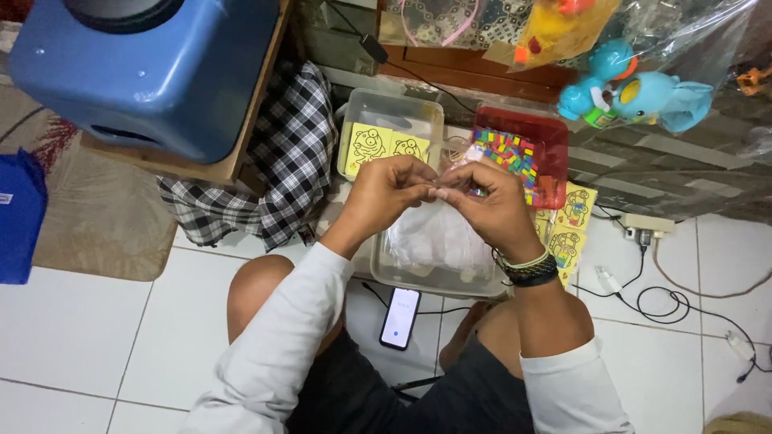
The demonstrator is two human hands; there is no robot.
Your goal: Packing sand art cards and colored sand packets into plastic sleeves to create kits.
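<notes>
The person sat on a floor of white glazed tiles (96,337), knees bent outward, long pale sleeves pushed toward the wrists. Both hands were raised together over a clear plastic tub (418,277) that rested between the knees and held crumpled transparent bags. The left hand (388,191) was curled, its fingertips pressed together against those of the right hand (489,205), which wore dark woven bracelets (527,269) at the wrist. Between the two sets of fingertips a small, thin, clear piece (438,191) was pinched; it was too small for me to tell exactly what it was.

Just behind the hands stood a second clear plastic container (378,108) with yellow cartoon-printed cards (386,146) inside, and beside it a red plastic tray (547,141) filled with tiny multicoloured tiles. More yellow printed cards (572,221) lay on the floor to the right of the tub. A black smartphone with a lit screen (400,317) lay on the tiles near the legs.

To the left, a black-and-white checked cloth (281,161) spilled from under a low wooden stand that carried a large blue plastic appliance (145,64), and a beige patterned rug (96,217) lay beneath. To the right, a white power strip (643,229) trailed dark cables (683,305) over the tiles, and blue toy elephants (643,92) hung in clear wrapping above.
</notes>
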